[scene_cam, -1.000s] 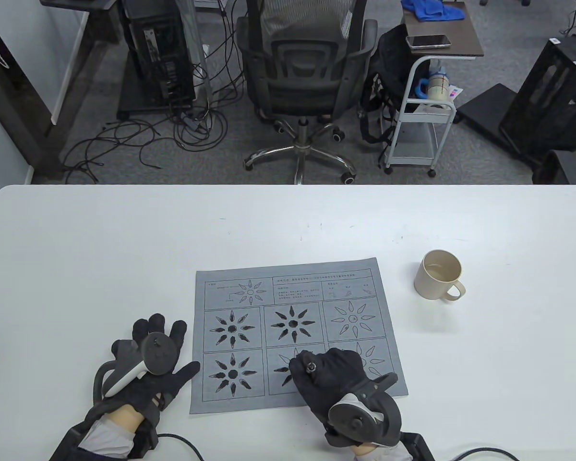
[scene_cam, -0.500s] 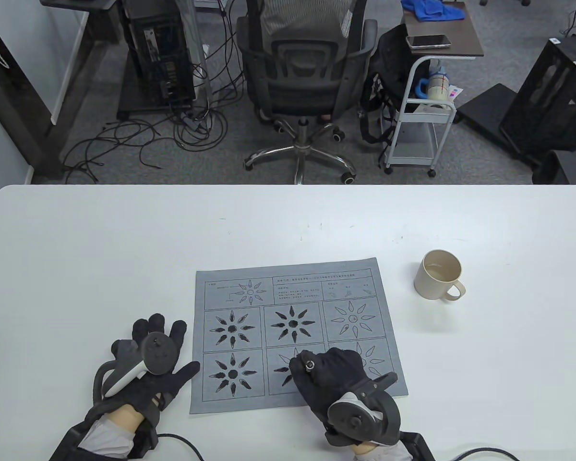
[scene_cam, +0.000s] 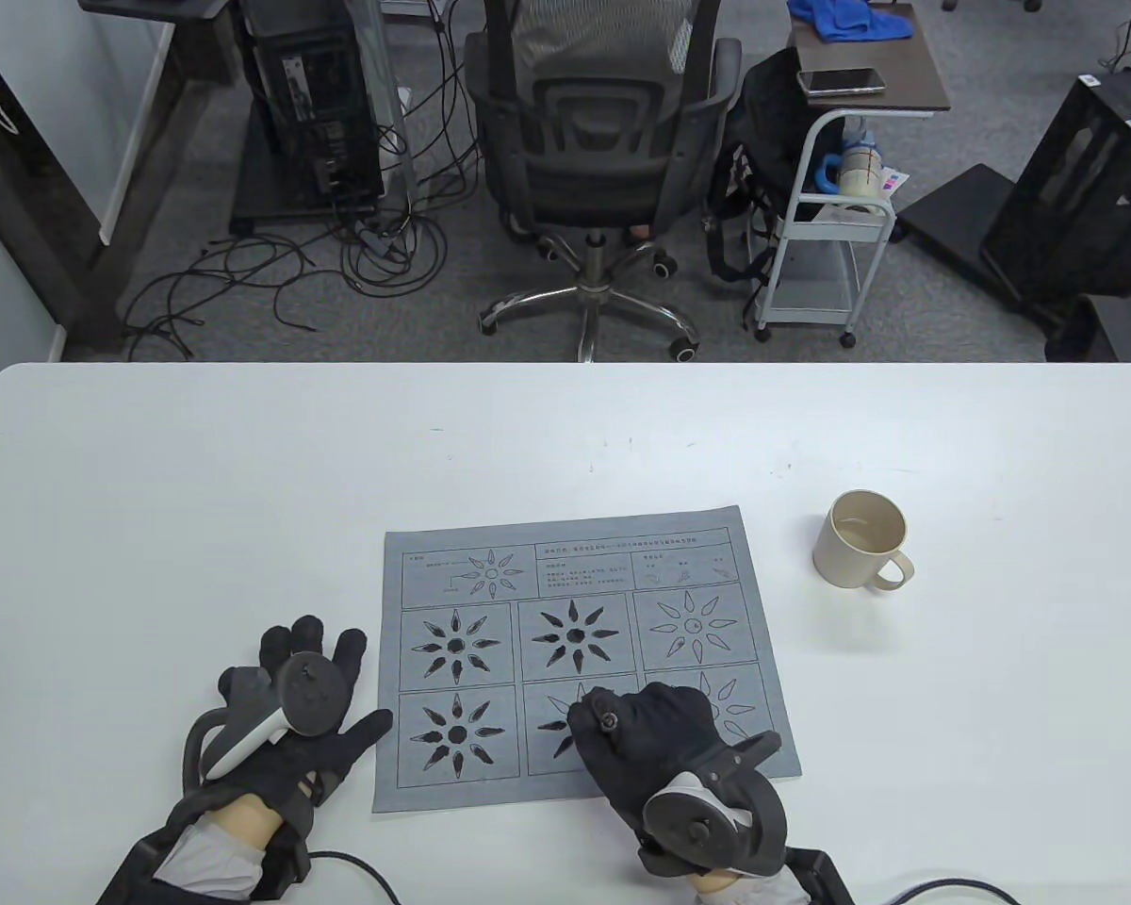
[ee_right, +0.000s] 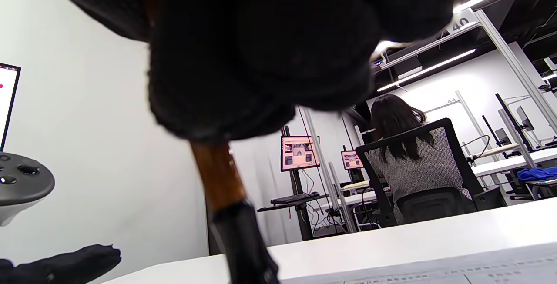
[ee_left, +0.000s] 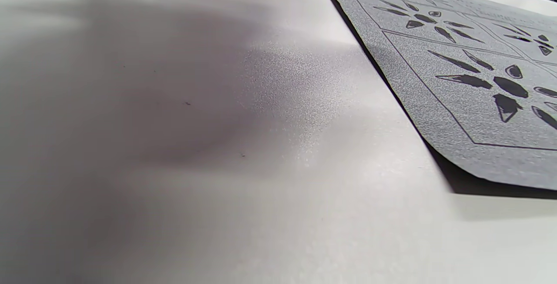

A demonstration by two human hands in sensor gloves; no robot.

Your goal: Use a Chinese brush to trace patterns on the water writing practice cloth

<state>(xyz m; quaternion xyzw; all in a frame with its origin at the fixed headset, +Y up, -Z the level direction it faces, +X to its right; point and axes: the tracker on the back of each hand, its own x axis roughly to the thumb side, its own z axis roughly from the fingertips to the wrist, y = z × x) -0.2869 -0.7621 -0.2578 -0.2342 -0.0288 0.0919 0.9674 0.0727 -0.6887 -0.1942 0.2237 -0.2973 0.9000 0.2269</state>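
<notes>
The grey water writing cloth [scene_cam: 584, 584] lies flat on the white table [scene_cam: 245, 490], printed with sunburst patterns; three are filled black and the bottom-middle one is partly filled. My right hand [scene_cam: 641, 745] rests on the cloth's near edge and grips the brush [scene_cam: 608, 720] upright over the bottom-middle pattern. In the right wrist view the brown handle and black ferrule [ee_right: 230, 214] hang below my closed fingers [ee_right: 261, 58]; the tip is hidden. My left hand [scene_cam: 292, 716] rests flat on the table, fingers spread, just left of the cloth [ee_left: 457, 71].
A beige mug [scene_cam: 862, 540] stands on the table right of the cloth. An office chair [scene_cam: 603, 141] and a small cart [scene_cam: 839, 189] stand beyond the table's far edge.
The brush top has shifted very slightly in my right hand. The left hand and the cloth have not moved.
</notes>
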